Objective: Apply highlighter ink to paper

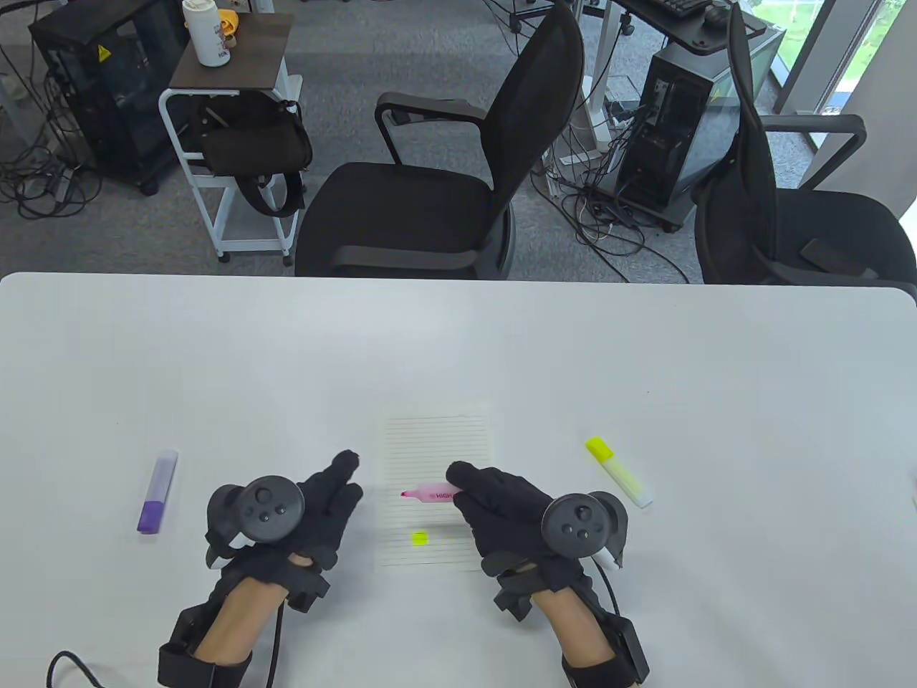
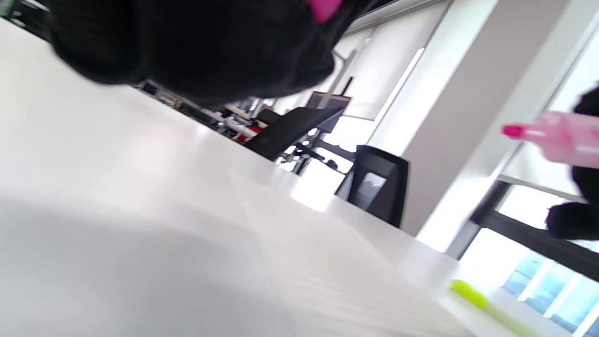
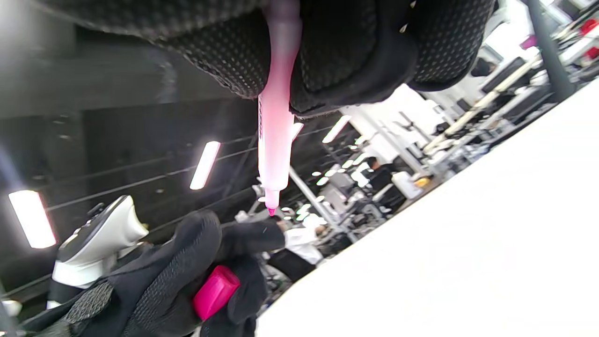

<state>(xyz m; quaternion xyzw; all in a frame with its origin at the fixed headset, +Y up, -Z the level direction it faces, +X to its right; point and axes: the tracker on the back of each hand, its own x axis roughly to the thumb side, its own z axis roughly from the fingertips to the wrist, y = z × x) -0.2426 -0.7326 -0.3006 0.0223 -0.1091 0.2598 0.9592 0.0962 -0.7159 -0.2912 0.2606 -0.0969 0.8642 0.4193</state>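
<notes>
**Over the lined sheet, pink tip poised**

Near the table's front edge, at its middle, the lined paper (image 1: 437, 487) is lying flat, already carrying a yellow-green dot (image 1: 420, 537) low on the page. Just above the sheet, the pink highlighter (image 1: 428, 493) is pointing toward the left edge of the table, its tip bare. The right hand (image 1: 505, 512) is gripping its barrel with curled fingers, likely lining the tip up for a stroke. The left hand (image 1: 315, 505) is hovering beside the paper's left edge, its fingers curled round the pink cap (image 3: 216, 291), probably keeping it ready for recapping. Farther out, a capped yellow highlighter (image 1: 619, 471) is lying toward the right edge of the table (image 1: 215, 344), and a purple highlighter (image 1: 157, 491) toward the left edge.
</notes>
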